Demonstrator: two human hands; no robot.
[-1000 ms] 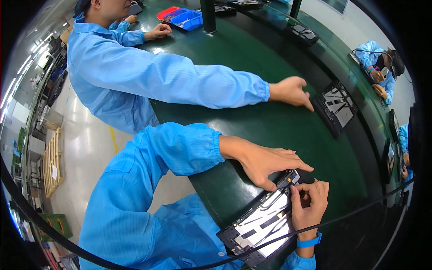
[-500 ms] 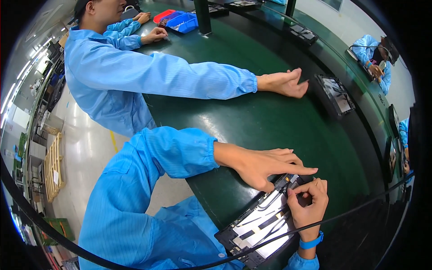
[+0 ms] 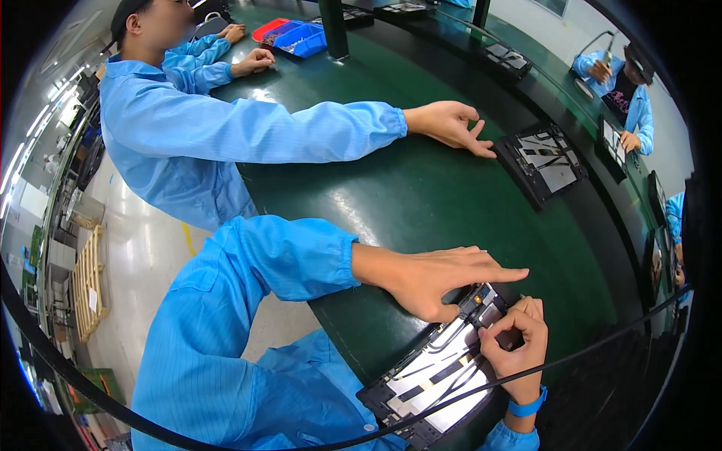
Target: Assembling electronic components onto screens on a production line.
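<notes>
An opened tablet-like device (image 3: pixel 449 402) lies on the green bench in front of me, with a silvery-white inside, black frame and dark cables. My left hand (image 3: pixel 440 279) is spread over its far end. The thumb rests at the edge and the index finger stretches right, with nothing held. At the device's right side my right hand (image 3: pixel 520 342), with a blue wrist strap (image 3: pixel 528 403), has thumb and index finger pinched beside a black cable. Whatever sits between those fingertips is too small to make out.
A co-worker's hand (image 3: pixel 451 126) reaches across the bench toward another opened device (image 3: pixel 545 161) on the dark belt. Blue and red bins (image 3: pixel 301 39) stand farther back, near a dark post (image 3: pixel 335 30). A thin black cable (image 3: pixel 594 347) crosses the near view.
The opened device on the belt now shows more fully, and the co-worker's hand has shifted left. Across the belt, another person has raised a tool. My hands have barely moved.
</notes>
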